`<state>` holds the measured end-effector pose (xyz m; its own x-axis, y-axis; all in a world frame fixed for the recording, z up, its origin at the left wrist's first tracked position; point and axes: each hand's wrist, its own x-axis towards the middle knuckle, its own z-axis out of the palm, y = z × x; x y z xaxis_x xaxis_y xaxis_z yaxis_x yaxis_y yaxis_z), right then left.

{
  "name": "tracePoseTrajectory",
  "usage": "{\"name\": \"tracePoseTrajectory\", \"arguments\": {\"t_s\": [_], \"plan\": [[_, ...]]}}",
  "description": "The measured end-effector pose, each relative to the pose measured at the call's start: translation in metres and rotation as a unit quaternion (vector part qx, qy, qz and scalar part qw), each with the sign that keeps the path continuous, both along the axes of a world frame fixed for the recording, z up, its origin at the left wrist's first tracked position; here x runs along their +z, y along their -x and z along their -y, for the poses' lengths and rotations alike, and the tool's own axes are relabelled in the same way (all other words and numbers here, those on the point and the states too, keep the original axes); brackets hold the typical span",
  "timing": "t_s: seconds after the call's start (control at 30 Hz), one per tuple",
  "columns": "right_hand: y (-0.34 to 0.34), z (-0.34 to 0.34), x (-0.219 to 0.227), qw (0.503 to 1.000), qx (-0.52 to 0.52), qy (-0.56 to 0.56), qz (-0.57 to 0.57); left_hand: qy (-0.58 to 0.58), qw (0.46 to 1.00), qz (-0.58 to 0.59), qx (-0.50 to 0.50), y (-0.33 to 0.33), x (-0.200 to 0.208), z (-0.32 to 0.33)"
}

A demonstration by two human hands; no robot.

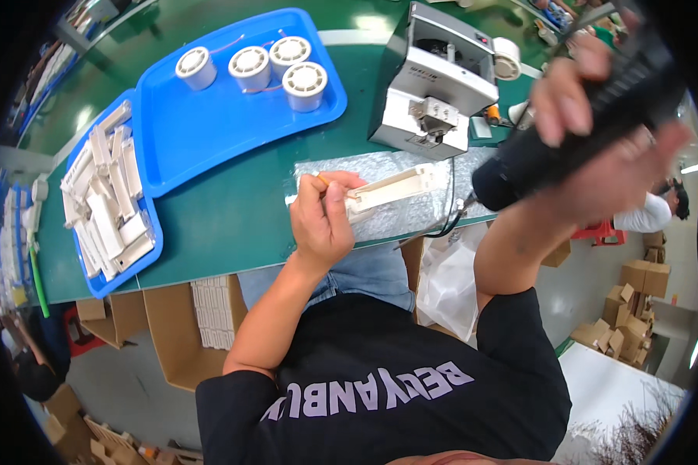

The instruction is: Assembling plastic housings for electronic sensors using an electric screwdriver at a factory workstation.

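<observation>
My left hand (pixel 323 218) is closed on one end of a long white plastic housing (pixel 395 188), shaped like an open trough. A small orange-brown piece (pixel 321 179) shows between the fingers; its kind is unclear. Raised at the right, my right hand (pixel 597 147) wraps round a black electric screwdriver (pixel 535 167), large and blurred close to the camera. Its thin tip points down and left, apart from the housing. Beneath the housing lies a sheet of clear bubble wrap (pixel 384 221) on the green table.
White round parts (pixel 304 84) with wires stand in a blue tray (pixel 209 147). Several white housings (pixel 105 194) fill another blue tray (pixel 157 252) at the left. A metal-and-black machine (pixel 434 85) stands beyond the bubble wrap. Cardboard boxes (pixel 171 341) sit below the table edge.
</observation>
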<state>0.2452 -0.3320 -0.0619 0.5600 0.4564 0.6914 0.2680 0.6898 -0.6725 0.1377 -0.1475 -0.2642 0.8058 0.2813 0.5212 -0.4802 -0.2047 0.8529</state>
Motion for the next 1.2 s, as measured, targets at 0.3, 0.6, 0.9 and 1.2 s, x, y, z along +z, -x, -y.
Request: {"name": "tracePoseTrajectory", "arguments": {"t_s": [0.3, 0.6, 0.9, 1.2], "plan": [[0.010, -0.019, -0.009, 0.992, -0.096, -0.081, -0.018, -0.011, 0.999, -0.028, -0.014, 0.003, 0.002, -0.003], [0.011, -0.017, -0.021, 0.992, -0.114, -0.061, -0.007, -0.006, 0.999, -0.023, -0.022, 0.002, 0.000, -0.004], [-0.002, 0.030, -0.027, 0.991, -0.123, -0.041, 0.002, 0.004, 1.000, 0.010, 0.012, -0.001, -0.003, 0.000], [0.003, 0.036, -0.034, 0.990, -0.138, -0.020, 0.016, 0.020, 0.999, 0.017, 0.022, -0.003, -0.004, 0.000]]}}
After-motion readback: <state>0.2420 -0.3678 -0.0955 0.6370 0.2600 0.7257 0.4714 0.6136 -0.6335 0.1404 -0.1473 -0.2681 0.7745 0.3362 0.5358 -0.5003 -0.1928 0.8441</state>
